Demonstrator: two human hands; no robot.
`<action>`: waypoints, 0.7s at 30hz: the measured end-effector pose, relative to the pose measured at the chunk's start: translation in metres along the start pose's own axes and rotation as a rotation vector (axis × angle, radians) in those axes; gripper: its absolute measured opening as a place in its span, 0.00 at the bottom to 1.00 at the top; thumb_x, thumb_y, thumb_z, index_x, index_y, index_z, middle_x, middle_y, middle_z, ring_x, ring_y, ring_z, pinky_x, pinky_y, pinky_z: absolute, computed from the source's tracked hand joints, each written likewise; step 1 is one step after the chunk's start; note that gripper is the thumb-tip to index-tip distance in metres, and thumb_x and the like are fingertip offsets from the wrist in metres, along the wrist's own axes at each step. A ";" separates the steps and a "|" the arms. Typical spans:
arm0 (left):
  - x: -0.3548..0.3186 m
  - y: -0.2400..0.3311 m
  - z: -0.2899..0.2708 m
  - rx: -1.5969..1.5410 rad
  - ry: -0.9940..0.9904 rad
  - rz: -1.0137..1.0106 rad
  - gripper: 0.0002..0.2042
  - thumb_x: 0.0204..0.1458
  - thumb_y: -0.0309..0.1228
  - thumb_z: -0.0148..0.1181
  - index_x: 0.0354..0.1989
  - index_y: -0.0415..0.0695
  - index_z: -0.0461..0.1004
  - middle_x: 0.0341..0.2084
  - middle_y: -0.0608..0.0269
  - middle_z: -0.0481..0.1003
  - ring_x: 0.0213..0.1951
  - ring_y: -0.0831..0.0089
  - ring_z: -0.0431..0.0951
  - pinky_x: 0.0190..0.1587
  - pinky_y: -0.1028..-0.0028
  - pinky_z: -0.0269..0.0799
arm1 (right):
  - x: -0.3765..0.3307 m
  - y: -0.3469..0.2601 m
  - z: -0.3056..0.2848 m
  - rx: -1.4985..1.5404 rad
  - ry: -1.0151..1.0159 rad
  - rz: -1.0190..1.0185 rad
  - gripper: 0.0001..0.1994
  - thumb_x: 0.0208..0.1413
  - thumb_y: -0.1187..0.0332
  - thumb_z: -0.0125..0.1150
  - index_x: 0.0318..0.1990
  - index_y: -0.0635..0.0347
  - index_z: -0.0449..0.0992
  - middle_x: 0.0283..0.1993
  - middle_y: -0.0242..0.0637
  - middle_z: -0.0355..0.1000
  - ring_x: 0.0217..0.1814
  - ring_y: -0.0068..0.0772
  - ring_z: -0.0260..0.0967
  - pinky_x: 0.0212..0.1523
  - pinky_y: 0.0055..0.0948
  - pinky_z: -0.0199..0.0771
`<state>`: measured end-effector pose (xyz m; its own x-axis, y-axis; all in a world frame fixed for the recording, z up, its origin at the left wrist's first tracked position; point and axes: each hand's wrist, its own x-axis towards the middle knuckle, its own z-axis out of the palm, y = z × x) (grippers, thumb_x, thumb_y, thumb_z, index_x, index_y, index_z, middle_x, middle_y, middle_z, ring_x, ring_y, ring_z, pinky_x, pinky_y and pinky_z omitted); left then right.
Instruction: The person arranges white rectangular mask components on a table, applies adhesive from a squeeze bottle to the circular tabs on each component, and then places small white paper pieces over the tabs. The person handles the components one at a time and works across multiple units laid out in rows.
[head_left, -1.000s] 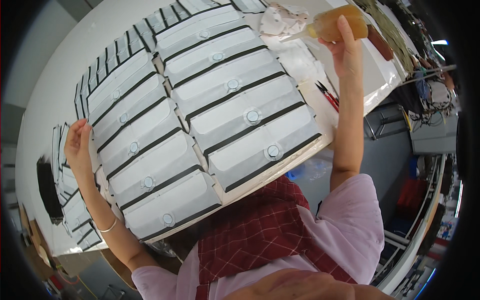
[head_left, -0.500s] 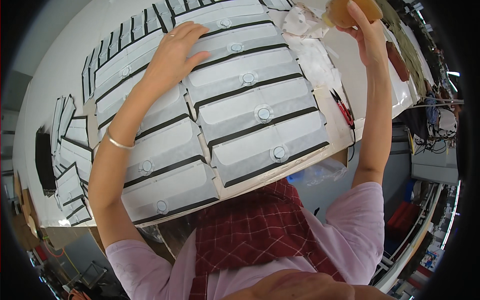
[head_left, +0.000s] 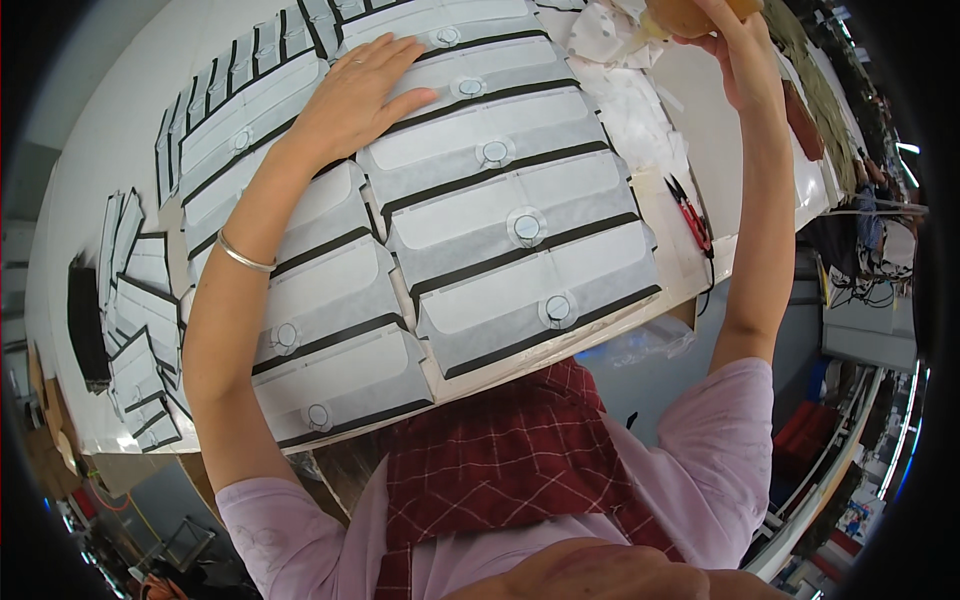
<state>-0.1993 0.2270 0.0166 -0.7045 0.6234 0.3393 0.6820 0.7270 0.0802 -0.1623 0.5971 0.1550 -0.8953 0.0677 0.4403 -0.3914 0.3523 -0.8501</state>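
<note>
My left hand [head_left: 362,97] lies flat with fingers stretched over the far middle of the rows of panels, where the left and right columns meet. Each panel is pale grey-white with a black edge strip; the nearest one on the right [head_left: 490,318] carries a clear round disc [head_left: 557,310]. Up at the far right, my right hand [head_left: 745,55] is wrapped round an amber bottle [head_left: 690,16], its nozzle tilted down to the left. The picture's top edge cuts off part of the bottle. Crumpled white tissue or cloth [head_left: 605,40] lies just left of it.
Red-handled thread snips [head_left: 692,215] with a black cord lie right of the panels. Loose black-edged pieces [head_left: 150,300] and a black strip bundle [head_left: 88,325] sit at the left. A dark red block [head_left: 800,120] rests near the table's right edge, beside olive fabric [head_left: 810,70].
The right hand and bottle have moved slightly farther away, so less of the bottle shows. My left hand has shifted a little away and lies flatter. The panels appear slightly shifted left.
</note>
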 end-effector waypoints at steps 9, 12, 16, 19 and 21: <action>-0.004 -0.001 -0.002 -0.061 -0.059 -0.031 0.34 0.66 0.57 0.49 0.70 0.41 0.65 0.71 0.53 0.63 0.75 0.57 0.56 0.75 0.58 0.52 | 0.000 -0.004 0.016 0.033 0.056 -0.056 0.24 0.62 0.54 0.67 0.59 0.57 0.71 0.46 0.32 0.76 0.42 0.25 0.78 0.35 0.25 0.80; -0.002 0.000 -0.001 -0.051 -0.044 -0.030 0.34 0.67 0.57 0.48 0.70 0.41 0.65 0.71 0.53 0.63 0.75 0.57 0.56 0.75 0.59 0.53 | -0.003 -0.004 0.023 0.062 0.070 -0.069 0.25 0.62 0.55 0.67 0.61 0.57 0.69 0.48 0.34 0.76 0.44 0.26 0.78 0.36 0.27 0.81; 0.001 0.005 0.010 -0.010 0.033 -0.039 0.35 0.67 0.57 0.46 0.70 0.39 0.65 0.71 0.53 0.63 0.75 0.56 0.55 0.75 0.59 0.53 | -0.006 0.006 0.037 0.125 0.086 -0.120 0.27 0.62 0.56 0.67 0.63 0.57 0.67 0.51 0.35 0.74 0.47 0.27 0.78 0.38 0.29 0.82; 0.006 0.010 0.013 -0.010 0.069 0.010 0.36 0.67 0.58 0.45 0.70 0.38 0.65 0.72 0.51 0.62 0.75 0.56 0.55 0.75 0.59 0.52 | 0.003 0.017 0.041 0.208 0.044 -0.134 0.27 0.63 0.55 0.67 0.64 0.57 0.66 0.52 0.36 0.74 0.51 0.29 0.77 0.44 0.32 0.82; 0.009 0.007 0.017 -0.020 0.043 0.026 0.36 0.67 0.58 0.45 0.70 0.38 0.64 0.72 0.51 0.62 0.75 0.56 0.54 0.75 0.59 0.52 | 0.008 0.025 0.047 0.278 0.028 -0.122 0.28 0.63 0.55 0.67 0.64 0.57 0.66 0.53 0.37 0.74 0.53 0.30 0.76 0.50 0.35 0.81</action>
<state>-0.2038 0.2427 0.0038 -0.6776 0.6289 0.3811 0.7041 0.7044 0.0895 -0.1896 0.5622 0.1241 -0.8334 0.0675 0.5485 -0.5424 0.0905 -0.8353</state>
